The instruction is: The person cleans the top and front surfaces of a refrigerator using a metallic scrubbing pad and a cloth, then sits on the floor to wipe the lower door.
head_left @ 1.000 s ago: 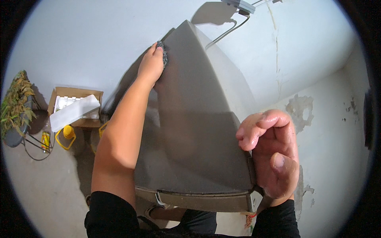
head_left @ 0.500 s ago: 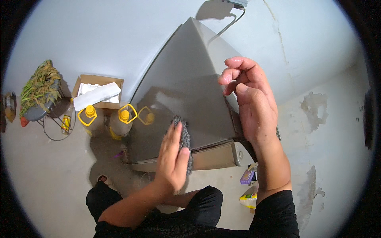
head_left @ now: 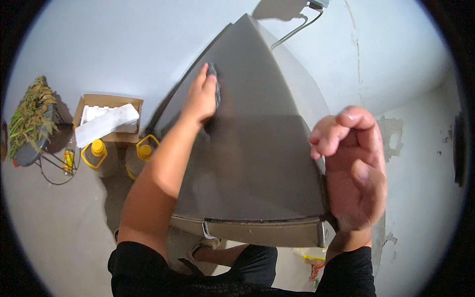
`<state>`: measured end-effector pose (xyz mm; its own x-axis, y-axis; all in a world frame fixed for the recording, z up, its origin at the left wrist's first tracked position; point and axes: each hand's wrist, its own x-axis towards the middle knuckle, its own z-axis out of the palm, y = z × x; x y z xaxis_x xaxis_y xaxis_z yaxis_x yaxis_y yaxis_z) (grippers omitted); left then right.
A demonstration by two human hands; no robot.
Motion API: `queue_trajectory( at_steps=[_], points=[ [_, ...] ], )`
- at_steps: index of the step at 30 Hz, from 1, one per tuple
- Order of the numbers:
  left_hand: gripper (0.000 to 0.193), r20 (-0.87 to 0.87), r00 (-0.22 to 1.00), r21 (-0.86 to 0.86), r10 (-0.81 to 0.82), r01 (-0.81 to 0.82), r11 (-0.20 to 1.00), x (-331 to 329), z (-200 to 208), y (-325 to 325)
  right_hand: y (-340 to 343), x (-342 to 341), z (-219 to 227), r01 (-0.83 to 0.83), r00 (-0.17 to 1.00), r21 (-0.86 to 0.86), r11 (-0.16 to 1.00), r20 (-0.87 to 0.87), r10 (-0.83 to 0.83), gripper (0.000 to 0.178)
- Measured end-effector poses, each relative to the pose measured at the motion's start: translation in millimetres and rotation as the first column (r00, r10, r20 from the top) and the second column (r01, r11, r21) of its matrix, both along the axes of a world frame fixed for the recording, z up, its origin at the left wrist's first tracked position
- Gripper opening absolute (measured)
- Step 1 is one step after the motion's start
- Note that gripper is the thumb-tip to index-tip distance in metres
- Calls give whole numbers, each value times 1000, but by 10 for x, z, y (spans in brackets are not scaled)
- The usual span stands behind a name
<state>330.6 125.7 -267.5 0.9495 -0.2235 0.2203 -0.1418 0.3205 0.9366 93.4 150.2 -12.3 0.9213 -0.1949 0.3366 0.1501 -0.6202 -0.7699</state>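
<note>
My left hand (head_left: 201,97) holds a dark grey wire-like scouring pad (head_left: 215,89) and presses it to the broad grey panel (head_left: 242,163) of a large appliance that looks like a refrigerator. The hand is toward the far left part of that panel, arm stretched forward. Above the panel's right edge, my right hand (head_left: 354,168) is raised with its wet palm showing. Its fingers are loosely bent and apart, with nothing in them. Whether its wrist touches the edge, I cannot tell.
Two large bottles with yellow caps (head_left: 98,147) stand left of the appliance, by a cardboard box (head_left: 133,136) with white foam. Wilted leafy stalks (head_left: 34,116) lie on a dark stool (head_left: 29,154). A cable (head_left: 297,30) runs at the back wall. Packages (head_left: 311,253) lie near right.
My left hand has slid the scouring pad from the near part of the panel to its far part. My right hand has shifted right and nearer. The view has moved too.
</note>
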Motion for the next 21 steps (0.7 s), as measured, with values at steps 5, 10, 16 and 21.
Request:
queue_trajectory(
  at_steps=[5, 10, 16, 21],
  points=[
    [59, -167, 984, -117, -58, 39, 992, 901, -11, -330, 12, 39, -56, 14, 999, -39, 999, 32, -13, 55],
    [60, -135, 990, -165, -49, 26, 986, 826, -145, -296, 5, 84, -56, 1, 999, -44, 999, 54, 2, 57],
    [57, -137, 985, -241, -109, 73, 968, -475, -370, 204, -189, 108, -95, -171, 984, -80, 982, 45, 175, 63],
    [56, 137, 990, 73, 40, -50, 996, -2047, -192, 808, -304, 51, -32, -274, 962, -72, 959, -4, 274, 62]
  ],
)
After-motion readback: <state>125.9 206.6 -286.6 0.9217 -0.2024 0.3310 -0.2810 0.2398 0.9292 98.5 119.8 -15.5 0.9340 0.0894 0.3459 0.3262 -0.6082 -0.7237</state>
